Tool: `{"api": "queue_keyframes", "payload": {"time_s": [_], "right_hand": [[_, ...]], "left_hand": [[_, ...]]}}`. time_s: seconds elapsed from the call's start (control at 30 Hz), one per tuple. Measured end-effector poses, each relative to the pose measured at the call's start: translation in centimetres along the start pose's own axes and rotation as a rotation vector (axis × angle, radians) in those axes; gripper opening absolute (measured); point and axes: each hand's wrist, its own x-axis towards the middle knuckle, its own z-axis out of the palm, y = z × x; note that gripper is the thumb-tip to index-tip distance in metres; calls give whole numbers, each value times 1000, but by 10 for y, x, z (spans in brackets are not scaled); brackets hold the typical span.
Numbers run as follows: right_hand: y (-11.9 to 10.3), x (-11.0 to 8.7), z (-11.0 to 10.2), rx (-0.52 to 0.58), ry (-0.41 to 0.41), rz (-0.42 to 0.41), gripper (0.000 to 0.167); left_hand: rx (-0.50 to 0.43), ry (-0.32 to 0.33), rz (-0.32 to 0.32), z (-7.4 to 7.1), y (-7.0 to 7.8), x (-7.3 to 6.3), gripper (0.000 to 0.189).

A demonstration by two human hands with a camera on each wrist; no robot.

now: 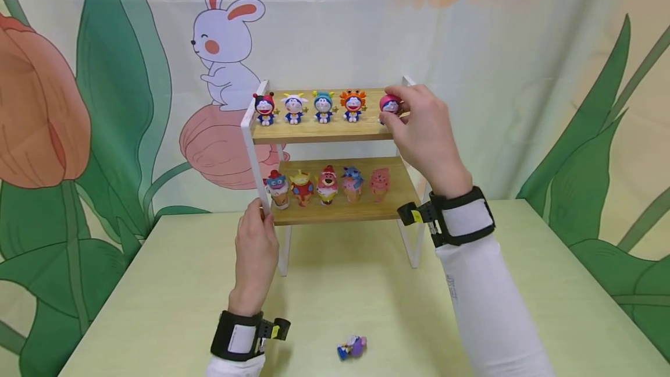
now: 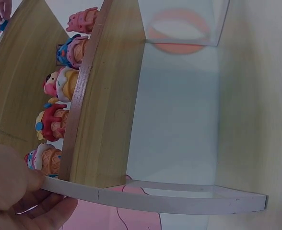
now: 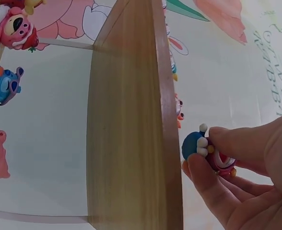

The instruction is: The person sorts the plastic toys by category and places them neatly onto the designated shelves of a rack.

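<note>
My right hand pinches a small figurine with a pink hood at the right end of the rack's top board. In the right wrist view, the figurine's blue and white base shows between thumb and fingers, beside the board's edge. Down at the left, my left hand grips the rack's white metal side frame near the lower board. Several blue-bodied figurines in different hoods, such as an orange crab one, stand in a row left of the pinched one.
Along the lower board stands a row of ice-cream-cone figurines, with a pink one at its right end. A purple and blue figurine lies on the table near the front. Behind hangs a printed backdrop with a rabbit and tulips.
</note>
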Motion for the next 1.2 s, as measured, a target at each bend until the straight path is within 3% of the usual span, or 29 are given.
{"api": "queue_keyframes", "payload": {"time_s": [0.43,1.2], "right_hand": [[9,24,16,-80,-71,29,36],[16,33,23,-142,-129,57,35]], "left_hand": [[-1,4,-8,-1,-1,-1,27],[-2,3,-2,-1,0,1,27]]}}
